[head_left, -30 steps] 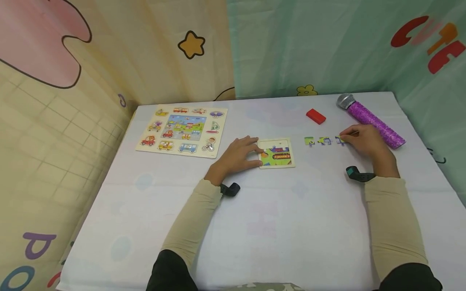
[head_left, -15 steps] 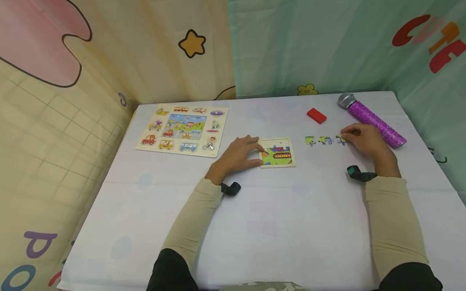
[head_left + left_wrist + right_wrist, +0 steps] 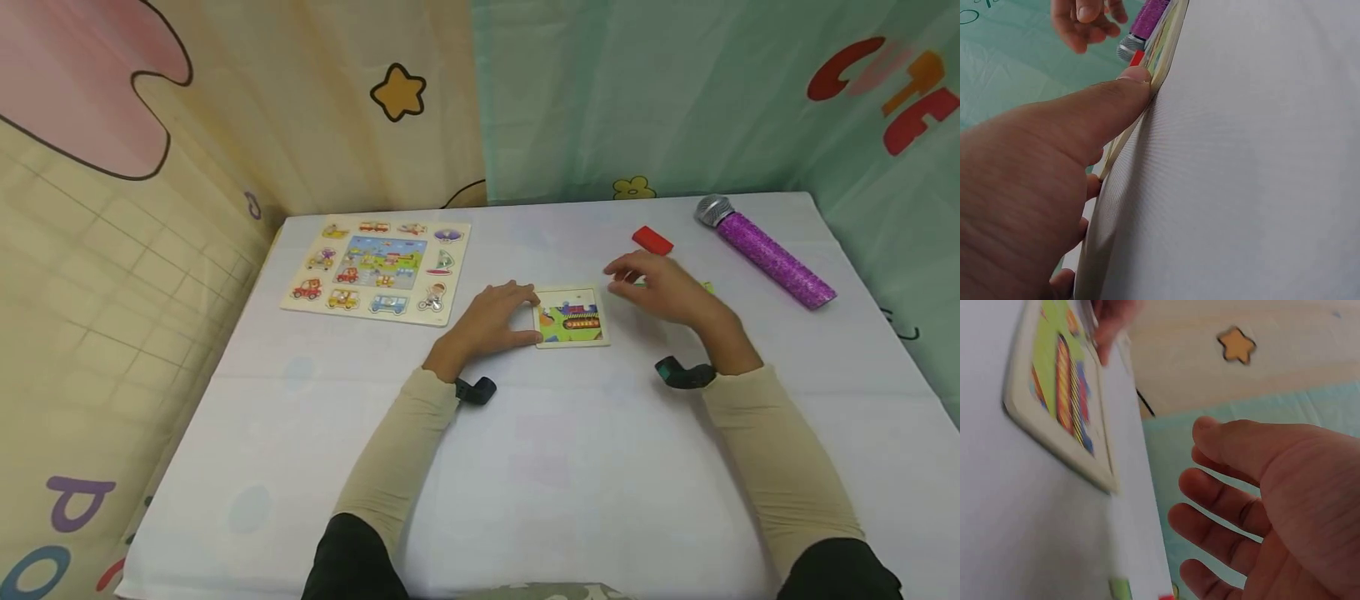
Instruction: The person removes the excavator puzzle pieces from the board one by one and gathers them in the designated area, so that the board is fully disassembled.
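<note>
Centrally, puzzle [image 3: 573, 322] touching left hand [image 3: 491, 322], right hand [image 3: 662, 290] apart

Compared with the earlier pictures, we see that the person's bare right hand [image 3: 663, 287] no longer pinches the flat green-and-blue jigsaw piece [image 3: 707, 287]. It has moved left, near the square wooden-framed vehicle puzzle [image 3: 572, 344], fingers loosely bent, and now hides most of the piece row from us. We find it well apart from the glittery purple microphone [image 3: 774, 258].
</note>
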Demonstrator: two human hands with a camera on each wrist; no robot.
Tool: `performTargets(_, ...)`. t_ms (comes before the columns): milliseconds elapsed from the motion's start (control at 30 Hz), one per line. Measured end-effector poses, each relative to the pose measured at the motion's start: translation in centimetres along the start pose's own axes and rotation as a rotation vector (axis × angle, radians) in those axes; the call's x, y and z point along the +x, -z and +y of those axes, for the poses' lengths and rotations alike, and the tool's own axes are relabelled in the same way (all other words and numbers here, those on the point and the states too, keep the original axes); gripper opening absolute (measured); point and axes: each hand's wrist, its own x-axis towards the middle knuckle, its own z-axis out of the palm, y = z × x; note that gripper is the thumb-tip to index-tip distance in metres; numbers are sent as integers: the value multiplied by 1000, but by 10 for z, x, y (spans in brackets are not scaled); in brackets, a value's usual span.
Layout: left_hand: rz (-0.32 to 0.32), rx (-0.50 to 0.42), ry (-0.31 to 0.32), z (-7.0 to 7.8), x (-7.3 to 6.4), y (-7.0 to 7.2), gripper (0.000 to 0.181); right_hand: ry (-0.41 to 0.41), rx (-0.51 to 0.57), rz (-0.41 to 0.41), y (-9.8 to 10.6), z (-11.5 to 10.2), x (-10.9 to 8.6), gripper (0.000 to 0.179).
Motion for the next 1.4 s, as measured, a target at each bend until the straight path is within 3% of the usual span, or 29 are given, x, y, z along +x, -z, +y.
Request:
performTargets(100,-2,-17,15,-1,-1,-1,64,75,-27,-123,-27,-20,17,35)
performTargets(167,3,-27,17,-1,-1,-3,63,99,-103,-181,-40,-31,28,36)
performTargets(333,2,-53,-4,-1,-2,-6,53,112,-318,-254,-59,-46,41,35)
performTargets(433,5,-49,-14,-1,-2,-7,47,92,-338,-272,-62,-52,42,32)
performTargets(700,24,-39,-25,-2,-1,-6,44,55,-289,-263,-63,-57,43,27)
performTargets(1067,25,-56,-28,-1,0,0,43,55,-141,-260,-63,-50,42,23)
performTargets(1400,22,-72,-18,-2,0,-1,44,130,-44,-277,-59,-41,42,17)
